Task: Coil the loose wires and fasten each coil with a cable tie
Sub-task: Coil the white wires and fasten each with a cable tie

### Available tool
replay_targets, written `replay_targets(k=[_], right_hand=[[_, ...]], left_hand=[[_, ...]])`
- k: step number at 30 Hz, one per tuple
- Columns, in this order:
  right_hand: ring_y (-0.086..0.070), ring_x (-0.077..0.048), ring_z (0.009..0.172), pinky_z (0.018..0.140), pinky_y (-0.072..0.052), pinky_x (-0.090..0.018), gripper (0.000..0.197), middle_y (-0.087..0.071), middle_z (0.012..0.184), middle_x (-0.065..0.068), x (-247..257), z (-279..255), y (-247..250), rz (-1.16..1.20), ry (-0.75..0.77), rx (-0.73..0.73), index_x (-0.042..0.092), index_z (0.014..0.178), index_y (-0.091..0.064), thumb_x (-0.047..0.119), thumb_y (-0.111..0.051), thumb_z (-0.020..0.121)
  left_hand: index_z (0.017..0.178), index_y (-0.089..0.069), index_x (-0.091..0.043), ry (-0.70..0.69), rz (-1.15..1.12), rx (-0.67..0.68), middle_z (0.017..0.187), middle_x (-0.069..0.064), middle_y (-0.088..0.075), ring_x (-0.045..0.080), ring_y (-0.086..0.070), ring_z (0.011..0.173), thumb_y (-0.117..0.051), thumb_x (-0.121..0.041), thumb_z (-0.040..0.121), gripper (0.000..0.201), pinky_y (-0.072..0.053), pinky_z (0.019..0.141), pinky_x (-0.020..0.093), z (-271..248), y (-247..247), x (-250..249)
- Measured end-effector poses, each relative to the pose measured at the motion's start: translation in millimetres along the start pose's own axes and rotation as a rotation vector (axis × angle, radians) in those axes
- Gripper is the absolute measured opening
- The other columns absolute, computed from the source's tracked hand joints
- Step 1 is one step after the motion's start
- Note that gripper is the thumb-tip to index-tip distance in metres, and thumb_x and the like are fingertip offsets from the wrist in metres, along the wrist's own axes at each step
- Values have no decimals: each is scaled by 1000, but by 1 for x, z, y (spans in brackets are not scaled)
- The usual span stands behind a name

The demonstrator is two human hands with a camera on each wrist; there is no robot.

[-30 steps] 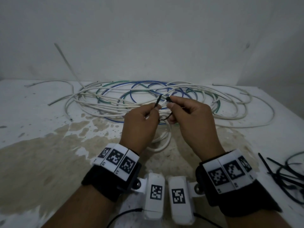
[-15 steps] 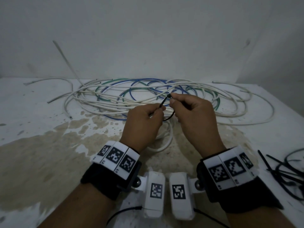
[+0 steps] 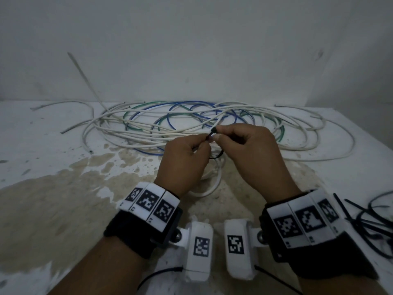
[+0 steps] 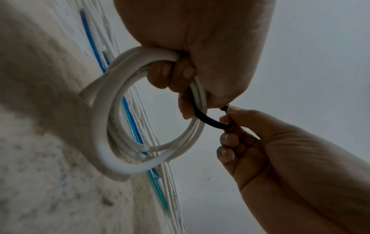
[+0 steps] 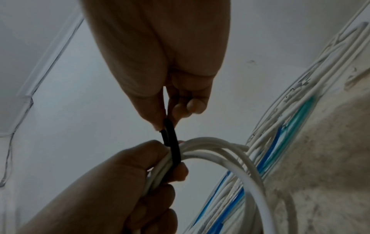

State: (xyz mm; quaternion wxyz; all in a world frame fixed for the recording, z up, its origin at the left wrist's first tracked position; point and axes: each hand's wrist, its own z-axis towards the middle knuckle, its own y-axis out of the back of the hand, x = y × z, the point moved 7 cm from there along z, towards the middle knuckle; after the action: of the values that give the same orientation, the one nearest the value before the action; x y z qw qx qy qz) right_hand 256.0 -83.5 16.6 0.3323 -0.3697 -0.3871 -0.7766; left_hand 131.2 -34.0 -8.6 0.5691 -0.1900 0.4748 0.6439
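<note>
My left hand [image 3: 185,160] grips a small coil of white wire [image 4: 112,126], its fingers [image 4: 180,74] curled round the bundle, and its thumb and forefinger also hold the tail of a black cable tie [image 4: 210,121]. The tie [image 5: 173,147] loops round the coil [image 5: 220,152]. My right hand [image 3: 253,154] pinches the tie's head end [image 3: 213,130] between thumb and forefinger, right against the left hand [image 5: 124,182]. The coil [image 3: 212,184] hangs below both hands, just over the table.
A loose tangle of white, blue and green wires [image 3: 191,122] spreads across the back of the stained white table [image 3: 53,199]. Several spare black cable ties [image 3: 370,220] lie at the right edge. A wall stands close behind.
The two ends of the tie have come together between my fingertips, and both hands have lifted slightly away from me.
</note>
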Motion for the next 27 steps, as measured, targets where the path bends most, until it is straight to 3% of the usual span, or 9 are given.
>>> replay_targets(k=[3,6,8,10,12,16,20,23,27], right_hand=[[-56,2,55,56,-43,-14,8,-68,68,7,-3,-1,-1,116,-65,14,19,93,-71,20,-65,87],[-54,4,50,54,-40,-11,8,-62,56,16,-5,0,2,164,-67,-39,15,87,-71,15,-64,88],[-55,0,53,57,-46,-19,8,-64,63,11,-6,0,3,199,-72,-82,13,90,-72,15,-64,88],[-56,-1,55,59,-47,-20,8,-65,68,6,-4,-1,3,185,-54,-94,12,90,-71,16,-64,87],[-58,-1,57,57,-47,-16,7,-66,70,4,-2,-2,0,159,-43,-62,11,86,-70,14,-64,87],[-61,-27,60,56,-51,-32,21,-65,66,-18,-4,-3,-10,102,-39,32,-3,73,-65,13,-64,86],[-59,-3,54,53,-45,-13,16,-64,63,2,-1,-5,-3,119,-18,-47,8,72,-67,12,-64,87],[-61,-4,60,55,-45,-11,14,-67,68,3,1,-6,1,116,-8,-104,10,74,-68,14,-64,87],[-57,-5,54,53,-42,-13,19,-64,62,-5,-1,-4,-7,38,-14,-23,8,68,-66,16,-65,85]], left_hand=[[92,-76,-16,-23,22,15,62,-22,-58,-11,-55,59,-51,-17,89,25,-36,59,3,-1,-2,-2],[102,-74,-20,8,15,-6,78,-10,-69,-5,-60,69,-54,-20,89,24,-45,69,11,-1,-2,0],[89,-73,-25,10,38,4,77,-9,-71,1,-62,68,-50,-31,86,24,-47,68,19,-1,-3,0],[73,-65,-29,-20,64,25,63,-13,-64,-1,-57,60,-49,-31,87,22,-41,60,14,0,-4,-3],[70,-65,-26,-44,43,12,58,-17,-59,-3,-56,57,-50,-26,90,24,-38,56,10,-1,-2,-5],[83,-75,-13,-87,28,4,66,-3,-69,8,-63,63,-49,-25,89,30,-49,61,34,-3,-4,-5],[90,-74,-16,-6,-30,46,77,-4,-71,7,-64,72,-45,-30,88,32,-52,69,31,-2,-10,-1],[69,-70,-11,-5,-39,46,62,-1,-67,11,-60,61,-45,-28,88,36,-47,64,33,-1,-9,-1],[70,-72,-11,-61,-78,11,59,-3,-64,9,-60,59,-50,-22,89,31,-46,59,28,-4,-5,-3]])
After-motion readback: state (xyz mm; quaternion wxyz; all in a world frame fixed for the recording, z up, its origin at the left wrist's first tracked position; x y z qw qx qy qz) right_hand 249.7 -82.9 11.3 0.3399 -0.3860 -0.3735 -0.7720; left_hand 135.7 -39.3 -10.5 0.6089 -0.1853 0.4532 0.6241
